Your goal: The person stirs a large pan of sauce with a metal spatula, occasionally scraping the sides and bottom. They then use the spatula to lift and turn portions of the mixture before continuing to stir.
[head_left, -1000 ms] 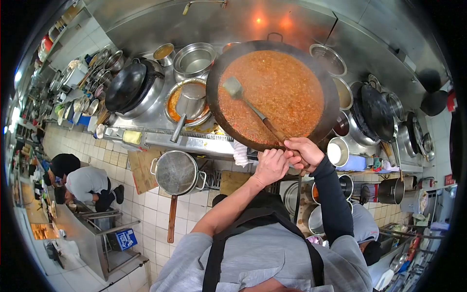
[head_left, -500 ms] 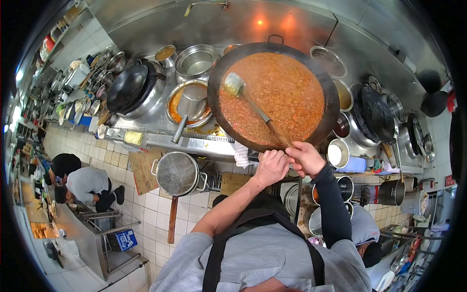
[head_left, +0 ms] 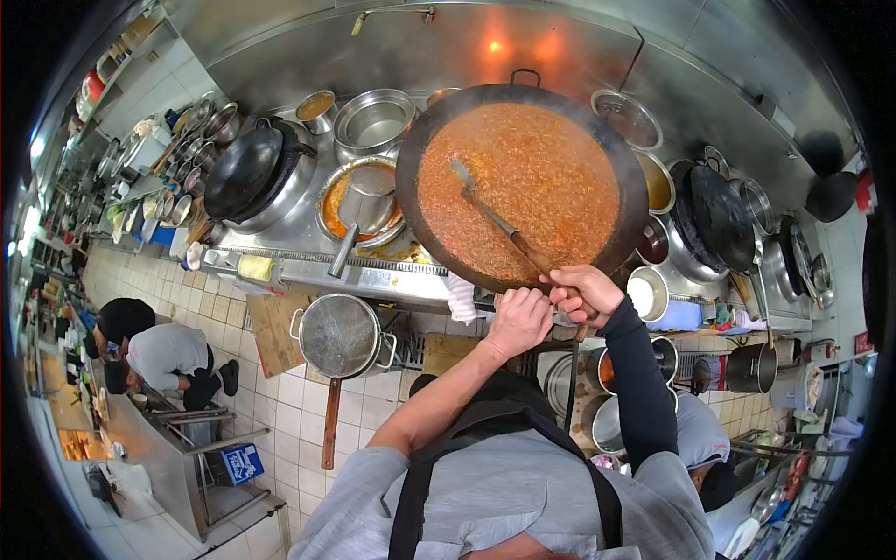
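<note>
A large black wok point(head_left: 627, 201) holds a reddish-orange, minced-looking sauce point(head_left: 532, 177). My right hand point(head_left: 586, 291) is wrapped round the wooden handle of a wok spatula point(head_left: 504, 226). The spatula's metal head sits partly sunk in the sauce, left of the middle. My left hand point(head_left: 520, 320) is closed at the wok's near rim; whatever its fingers grip is hidden under them. A white cloth point(head_left: 460, 297) hangs at the counter edge, just left of that hand.
Left of the wok, a strainer ladle point(head_left: 364, 201) rests over a pan of red oil. A pot topped by a round strainer point(head_left: 338, 336) stands below the counter. More woks point(head_left: 723, 217) and pots flank the stove. Two people point(head_left: 168, 355) bend at the left; another point(head_left: 700, 434) is behind, right.
The spatula head has turned from face-up to nearly edge-on, dipping into the sauce and shifting slightly right and down. My right hand has rolled with the handle; my left hand stays at the rim.
</note>
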Tool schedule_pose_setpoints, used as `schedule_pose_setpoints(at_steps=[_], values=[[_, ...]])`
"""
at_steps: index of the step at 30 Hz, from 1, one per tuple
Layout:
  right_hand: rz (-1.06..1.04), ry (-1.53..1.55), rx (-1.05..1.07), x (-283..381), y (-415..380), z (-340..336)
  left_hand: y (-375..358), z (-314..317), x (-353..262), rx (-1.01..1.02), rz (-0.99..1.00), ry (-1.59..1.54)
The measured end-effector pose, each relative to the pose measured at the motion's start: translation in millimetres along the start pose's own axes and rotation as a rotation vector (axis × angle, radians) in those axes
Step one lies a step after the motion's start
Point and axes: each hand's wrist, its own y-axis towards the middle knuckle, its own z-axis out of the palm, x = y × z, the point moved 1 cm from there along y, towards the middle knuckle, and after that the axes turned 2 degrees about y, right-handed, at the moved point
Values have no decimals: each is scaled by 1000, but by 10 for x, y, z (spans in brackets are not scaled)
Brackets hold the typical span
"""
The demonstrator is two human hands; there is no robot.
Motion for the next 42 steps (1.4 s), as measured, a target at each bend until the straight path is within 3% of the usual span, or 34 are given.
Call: schedule_pose_setpoints(at_steps=[2, 6, 19, 23, 26, 28, 30, 31, 34, 37, 40, 42], values=[[82, 207, 97, -18, 30, -175, -6, 16, 10, -11, -2, -6], [79, 290, 156, -160, 2, -311, -7, 44, 17, -15, -10, -4], [-52, 159, 77, -273, -307, -396, 34, -13, 9, 13, -25, -10], [-183, -49, -193, -236, -616, -307, 37, -13, 2, 27, -35, -8], [-417, -449, -443, -297, -670, -471, 46, 0, -6, 24, -56, -3], [-738, -804, -638, -368, -562, -627, 44, 18, -14, 28, -66, -3], [-671, -1097, -864, -395, -561, -786, 36, 21, -18, 39, -71, -6], [-800, -1148, -821, -429, -486, -906, 37, 17, -21, 41, -73, -5], [-331, -572, -556, -379, -559, -981, 46, 14, -47, 44, -79, -9], [-228, -134, -362, -327, -701, -1150, 70, 12, -53, 39, -91, -3], [-308, -109, -430, -379, -821, -1169, 63, -18, -104, 42, -124, 11], [-467, -353, -534, -488, -794, -1279, 110, -34, -115, 55, -136, 7]])
